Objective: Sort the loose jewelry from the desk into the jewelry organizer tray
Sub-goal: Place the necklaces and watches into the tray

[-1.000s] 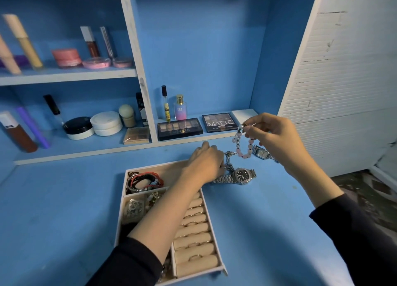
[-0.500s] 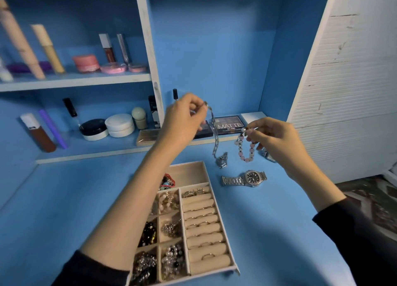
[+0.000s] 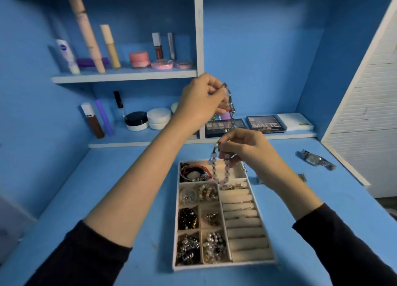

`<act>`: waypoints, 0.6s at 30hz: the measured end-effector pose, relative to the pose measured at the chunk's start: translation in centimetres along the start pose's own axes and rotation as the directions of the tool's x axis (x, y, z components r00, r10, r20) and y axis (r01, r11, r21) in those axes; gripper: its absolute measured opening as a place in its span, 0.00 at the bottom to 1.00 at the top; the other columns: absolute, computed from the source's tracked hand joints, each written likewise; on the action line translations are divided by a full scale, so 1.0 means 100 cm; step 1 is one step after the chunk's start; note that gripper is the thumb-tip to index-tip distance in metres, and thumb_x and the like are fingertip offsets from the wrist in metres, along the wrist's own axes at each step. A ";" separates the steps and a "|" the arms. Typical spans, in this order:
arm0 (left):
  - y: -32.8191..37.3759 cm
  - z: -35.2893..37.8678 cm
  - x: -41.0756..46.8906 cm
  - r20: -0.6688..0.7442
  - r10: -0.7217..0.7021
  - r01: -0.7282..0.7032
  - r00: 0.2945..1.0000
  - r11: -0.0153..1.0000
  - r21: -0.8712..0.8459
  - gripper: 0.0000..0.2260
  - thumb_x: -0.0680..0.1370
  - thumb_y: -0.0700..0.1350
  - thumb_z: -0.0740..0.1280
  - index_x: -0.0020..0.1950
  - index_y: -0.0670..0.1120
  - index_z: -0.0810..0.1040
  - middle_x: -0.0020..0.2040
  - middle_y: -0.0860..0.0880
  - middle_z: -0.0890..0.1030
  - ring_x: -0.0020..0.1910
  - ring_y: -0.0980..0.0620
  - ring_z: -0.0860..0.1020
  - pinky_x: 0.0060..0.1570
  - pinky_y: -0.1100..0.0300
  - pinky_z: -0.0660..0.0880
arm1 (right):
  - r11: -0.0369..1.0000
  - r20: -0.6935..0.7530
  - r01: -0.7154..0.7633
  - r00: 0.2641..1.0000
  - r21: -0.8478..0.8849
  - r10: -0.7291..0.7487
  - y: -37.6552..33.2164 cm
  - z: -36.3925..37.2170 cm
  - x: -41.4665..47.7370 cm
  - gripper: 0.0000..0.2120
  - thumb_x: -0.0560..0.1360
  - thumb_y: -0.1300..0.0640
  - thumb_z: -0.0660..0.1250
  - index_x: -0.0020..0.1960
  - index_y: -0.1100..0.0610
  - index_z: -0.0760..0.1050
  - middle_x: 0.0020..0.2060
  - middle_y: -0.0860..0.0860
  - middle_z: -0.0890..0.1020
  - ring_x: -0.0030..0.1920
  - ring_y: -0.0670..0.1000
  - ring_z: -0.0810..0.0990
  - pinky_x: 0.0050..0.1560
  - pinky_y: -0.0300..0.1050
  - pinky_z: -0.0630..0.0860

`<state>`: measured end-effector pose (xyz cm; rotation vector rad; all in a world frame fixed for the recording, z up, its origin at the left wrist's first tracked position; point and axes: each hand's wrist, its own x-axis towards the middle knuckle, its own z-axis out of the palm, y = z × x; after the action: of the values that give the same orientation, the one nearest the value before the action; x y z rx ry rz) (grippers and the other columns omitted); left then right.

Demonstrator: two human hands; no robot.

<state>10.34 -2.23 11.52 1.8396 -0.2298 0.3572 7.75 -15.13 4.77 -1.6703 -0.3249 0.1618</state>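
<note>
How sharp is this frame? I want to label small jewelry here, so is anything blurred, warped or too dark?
Head view: the shelf cosmetics at upper left, such as the tall pink tube, are smeared by motion blur; the wide lens bends the edges; light is dim and bluish; the organizer tray compartments read soft, and the chain in the left hand is blurry.

Shiny metal chain (image 3: 231,102), glossy pink bead bracelet (image 3: 225,174), matt painted worktop (image 3: 129,178), soft cream-lined tray (image 3: 242,221).
</note>
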 end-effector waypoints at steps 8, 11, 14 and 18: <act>-0.005 -0.004 -0.005 0.005 0.000 0.000 1.000 1.000 0.031 0.04 0.78 0.38 0.63 0.43 0.44 0.71 0.38 0.45 0.79 0.35 0.48 0.82 0.35 0.60 0.79 | 0.983 -0.031 -0.070 0.997 0.171 0.077 0.010 0.062 0.017 0.04 0.74 0.67 0.64 0.41 0.62 0.74 0.29 0.55 0.78 0.29 0.50 0.77 0.41 0.47 0.80; -0.006 -0.004 -0.006 0.014 0.002 -0.003 1.000 1.000 0.027 0.06 0.78 0.38 0.63 0.42 0.45 0.70 0.36 0.46 0.79 0.33 0.50 0.81 0.34 0.62 0.79 | 0.943 -0.072 -0.156 0.980 0.293 0.184 0.024 0.066 0.022 0.03 0.74 0.67 0.64 0.42 0.62 0.74 0.29 0.54 0.79 0.29 0.51 0.79 0.46 0.57 0.79; -0.007 -0.004 -0.007 0.017 0.002 -0.002 1.000 1.000 0.017 0.06 0.78 0.37 0.63 0.42 0.44 0.70 0.36 0.46 0.78 0.31 0.52 0.81 0.32 0.64 0.78 | 0.943 -0.145 -0.218 0.955 0.250 0.259 0.036 0.060 0.024 0.03 0.74 0.67 0.65 0.42 0.63 0.75 0.31 0.56 0.79 0.26 0.51 0.80 0.39 0.49 0.81; -0.009 -0.002 -0.006 0.019 0.009 -0.010 1.000 0.999 0.038 0.07 0.77 0.38 0.63 0.41 0.46 0.70 0.36 0.46 0.79 0.33 0.50 0.82 0.35 0.61 0.79 | 0.944 -0.262 -0.182 0.959 -0.276 0.108 0.048 0.045 0.026 0.03 0.71 0.61 0.69 0.43 0.58 0.81 0.34 0.54 0.83 0.30 0.52 0.79 0.36 0.46 0.79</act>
<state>10.07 -1.77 10.60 1.8808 -0.2461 0.3530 9.46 -10.52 -0.36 -1.9919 -0.0375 0.0153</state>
